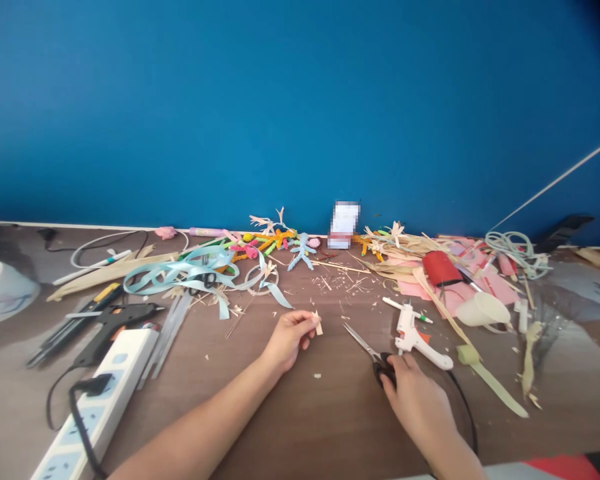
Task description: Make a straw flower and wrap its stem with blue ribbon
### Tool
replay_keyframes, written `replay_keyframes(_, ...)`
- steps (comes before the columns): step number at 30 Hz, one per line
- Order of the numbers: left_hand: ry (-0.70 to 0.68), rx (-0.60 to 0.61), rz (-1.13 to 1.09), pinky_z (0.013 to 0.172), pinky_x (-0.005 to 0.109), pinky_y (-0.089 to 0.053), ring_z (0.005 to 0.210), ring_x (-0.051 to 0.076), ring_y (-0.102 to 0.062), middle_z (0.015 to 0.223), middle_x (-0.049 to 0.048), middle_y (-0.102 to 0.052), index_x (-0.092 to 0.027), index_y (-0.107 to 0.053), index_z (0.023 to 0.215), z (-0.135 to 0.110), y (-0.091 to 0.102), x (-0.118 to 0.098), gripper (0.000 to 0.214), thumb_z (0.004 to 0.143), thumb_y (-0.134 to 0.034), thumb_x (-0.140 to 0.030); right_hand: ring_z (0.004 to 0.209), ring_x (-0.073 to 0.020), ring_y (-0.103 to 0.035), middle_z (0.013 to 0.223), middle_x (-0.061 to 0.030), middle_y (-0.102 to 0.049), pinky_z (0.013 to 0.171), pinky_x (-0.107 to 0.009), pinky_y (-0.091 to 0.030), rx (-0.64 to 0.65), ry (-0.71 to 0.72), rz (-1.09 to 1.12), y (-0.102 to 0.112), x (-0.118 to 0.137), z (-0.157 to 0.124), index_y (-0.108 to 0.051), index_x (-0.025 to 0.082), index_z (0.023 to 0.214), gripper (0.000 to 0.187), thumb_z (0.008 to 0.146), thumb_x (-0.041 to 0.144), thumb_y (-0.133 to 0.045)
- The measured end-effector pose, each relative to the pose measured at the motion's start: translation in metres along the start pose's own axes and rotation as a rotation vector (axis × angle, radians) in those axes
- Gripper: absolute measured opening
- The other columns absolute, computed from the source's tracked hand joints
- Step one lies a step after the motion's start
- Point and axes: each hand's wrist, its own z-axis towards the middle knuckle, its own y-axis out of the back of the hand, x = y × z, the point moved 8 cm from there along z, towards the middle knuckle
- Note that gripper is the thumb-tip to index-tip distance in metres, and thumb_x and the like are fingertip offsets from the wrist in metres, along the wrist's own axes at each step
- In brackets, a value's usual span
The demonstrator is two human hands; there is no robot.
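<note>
Between the thumb and fingers of my left hand [293,339] is a small pale beige strip [319,325], pinched upright above the table; it looks like a cut bit of dried husk. My right hand [415,393] is closed on the black handles of a pair of scissors [363,341]. The blades point up and left, slightly apart, toward the left hand. Just beyond the right hand lies a white glue gun [414,337], with a white pen with a green band [407,310] beside it. Part of the scissor handles is hidden by my fingers.
Light blue ribbon [180,270], a black glue gun [117,323] and a white power strip [100,400] lie left. Pipe-cleaner figures [303,251] line the blue wall [300,120]. A red spool [441,268], white cup [483,310] and green strip roll [467,355] stand right.
</note>
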Motion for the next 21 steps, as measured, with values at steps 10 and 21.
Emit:
replay_keyframes(10,0.032,0.062,0.006,0.036,0.018,-0.016,0.036,0.003,-0.028,0.040,-0.0054,-0.041,-0.012,-0.056,0.057,-0.001,-0.004,0.002,0.020,0.058,-0.067,-0.028,0.050,-0.0124,-0.050,0.056,0.0006,-0.057,0.046,-0.022,-0.035,0.188,0.072,0.873,0.001,0.017,0.008,-0.055,0.019,0.069,0.009,0.069,0.029,-0.054)
replay_keyframes(21,0.036,0.146,0.109,0.037,0.019,-0.016,0.036,0.003,-0.029,0.041,-0.0048,-0.042,-0.012,-0.055,0.054,-0.003,-0.011,0.003,0.022,0.057,-0.067,-0.030,0.050,-0.0081,-0.040,0.053,0.0056,-0.047,0.046,-0.018,-0.032,0.337,0.161,1.147,-0.007,0.055,0.014,-0.050,0.018,0.065,0.017,0.064,0.030,-0.062)
